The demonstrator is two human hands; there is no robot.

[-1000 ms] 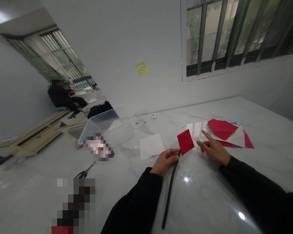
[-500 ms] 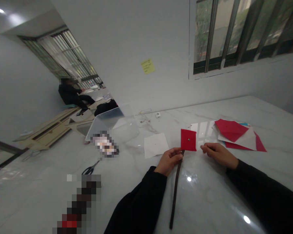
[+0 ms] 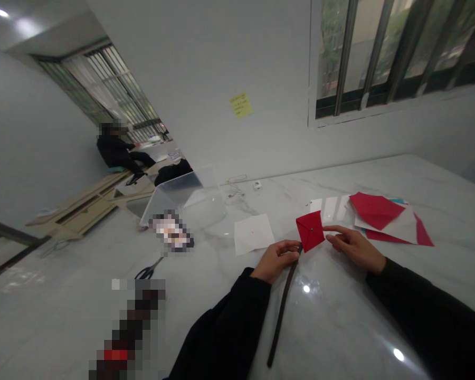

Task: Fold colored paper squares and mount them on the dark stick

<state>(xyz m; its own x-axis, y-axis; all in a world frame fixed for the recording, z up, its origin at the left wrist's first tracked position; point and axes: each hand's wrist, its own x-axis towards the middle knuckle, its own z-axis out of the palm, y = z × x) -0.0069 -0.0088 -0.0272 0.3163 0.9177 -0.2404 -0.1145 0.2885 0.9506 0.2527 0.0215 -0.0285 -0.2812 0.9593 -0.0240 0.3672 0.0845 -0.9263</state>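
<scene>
A red paper pinwheel (image 3: pixel 306 236), folded into a square with a small fastener at its centre, sits at the top of a dark brown stick (image 3: pixel 282 310). My left hand (image 3: pixel 276 259) is closed around the stick just below the pinwheel, and the stick's lower end slants toward me. On the other side my right hand (image 3: pixel 356 248) holds nothing. Its index finger is stretched out to the pinwheel's right edge, seemingly touching it, while the other fingers are partly bent. A white paper square (image 3: pixel 253 233) lies on the table just beyond my left hand.
Red, white and blue paper sheets (image 3: pixel 380 211) are piled at the right. Leftward lie scissors (image 3: pixel 145 272) and a clear plastic bin (image 3: pixel 206 203). The marble-patterned table (image 3: pixel 221 311) meets a wall bearing a yellow note (image 3: pixel 241 105). A person (image 3: pixel 114 150) sits far left.
The pinwheel has turned on the stick, its square now tilted. My right index finger has straightened toward its edge. The stick's lower end has shifted slightly left.
</scene>
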